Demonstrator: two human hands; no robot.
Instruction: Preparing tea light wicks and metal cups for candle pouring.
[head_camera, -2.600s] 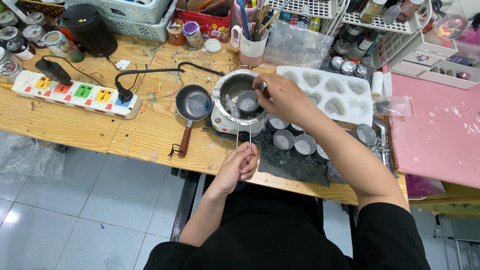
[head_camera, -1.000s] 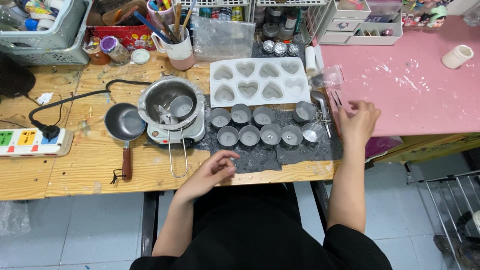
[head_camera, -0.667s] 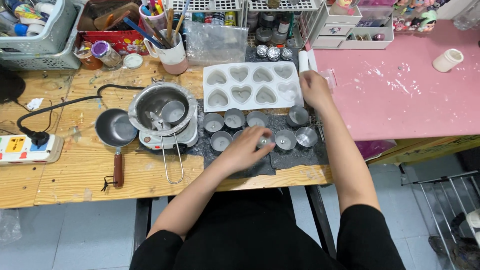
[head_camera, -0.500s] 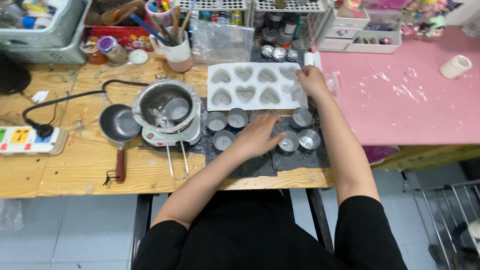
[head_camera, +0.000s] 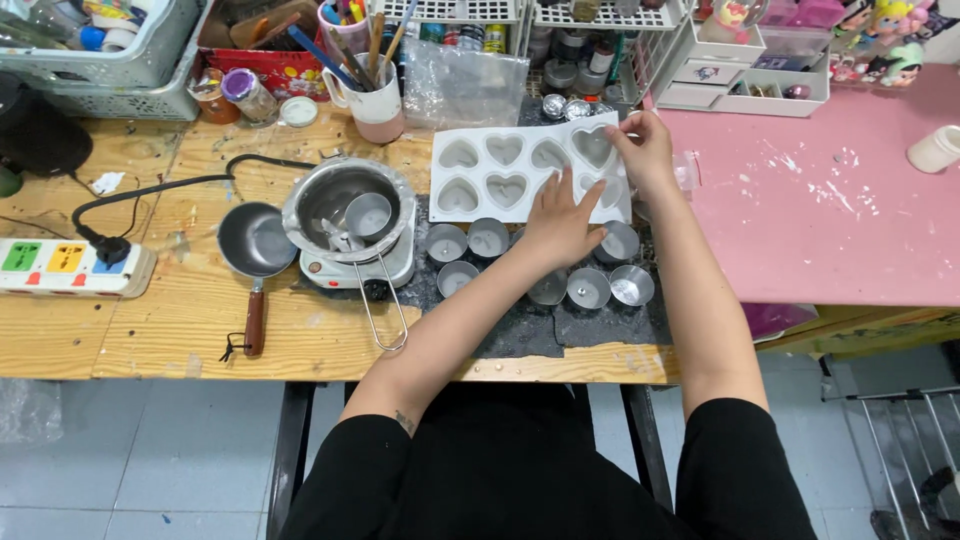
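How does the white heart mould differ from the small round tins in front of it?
The white heart mould is one pale tray of heart-shaped cavities; the round tins are separate, dark metal cups. The right hand grips the mould's far corner and the left hand lies over its front edge; most tins sit untouched. Both rest on the dark mat.

Heart-shaped mould tray (head_camera: 505, 170): white, matt, looks like soft silicone. Round cups (head_camera: 590, 288) just below the tray: shiny bare metal. Mat (head_camera: 600, 325) under the cups: dark, rough, speckled. Pot (head_camera: 345, 205) left of the tray: dull brushed metal. Tabletop (head_camera: 170, 320): pale unfinished wood, grained, with a smooth pink sheet (head_camera: 840, 220) right of the tray.
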